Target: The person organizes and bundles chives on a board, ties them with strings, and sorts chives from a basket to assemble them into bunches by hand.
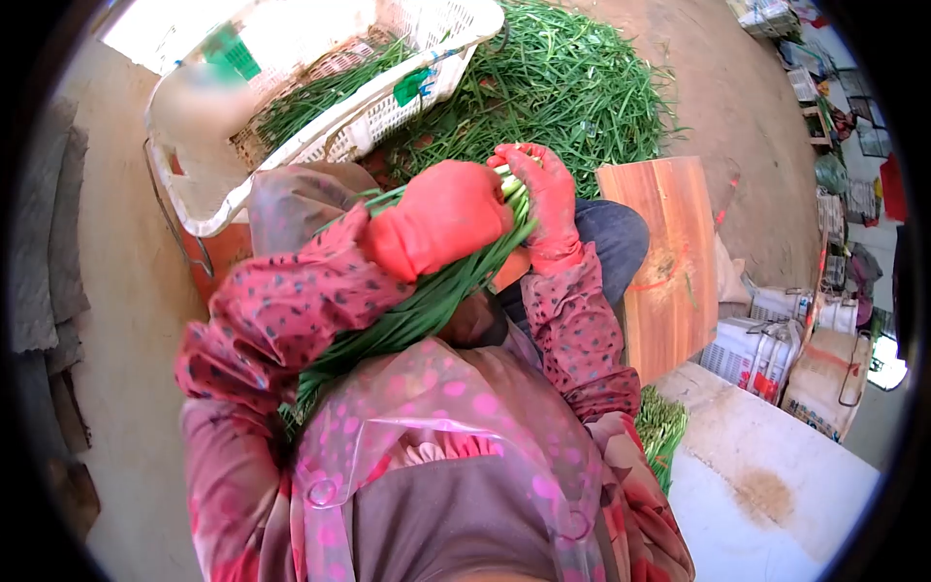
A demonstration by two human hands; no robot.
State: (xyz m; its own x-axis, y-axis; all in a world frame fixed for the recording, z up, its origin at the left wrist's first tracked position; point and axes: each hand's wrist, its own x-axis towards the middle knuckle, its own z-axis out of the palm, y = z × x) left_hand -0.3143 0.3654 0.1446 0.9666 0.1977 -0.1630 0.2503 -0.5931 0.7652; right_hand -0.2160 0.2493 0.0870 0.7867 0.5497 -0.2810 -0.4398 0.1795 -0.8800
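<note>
My gloved left hand (444,218) was closed around a bunch of long green stalks (464,284), and my gloved right hand (550,206), just beside it, had its fingers curled about the pale ends. The leaves trailed from my grip back under my left forearm. Beyond my hands lay a loose heap of greens (572,92); a white crate (373,129) stood to their left, a wooden board (671,262) to their right.
</note>
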